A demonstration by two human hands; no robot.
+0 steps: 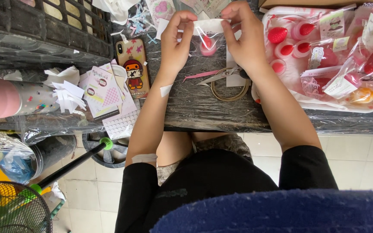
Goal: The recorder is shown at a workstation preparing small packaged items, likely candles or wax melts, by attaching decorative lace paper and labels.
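Materials and finishes on my worktop view

I log a clear glossy plastic bag (206,32) with a white paper header, pinched between my hands: left hand (174,39), right hand (244,36). The worktop (195,105) is dark and wrapped in shiny, wrinkled plastic film. I see metal scissors (221,75), dull grey, on a coil of smooth tan cord (229,90). The white tray (324,103) looks like smooth plastic and holds crinkly cellophane packets. The phone case (132,67) is glossy. I note matt paper sticker sheets (109,95), a black plastic crate (48,26), glazed floor tiles (91,194), and a wire-mesh fan guard (14,207).
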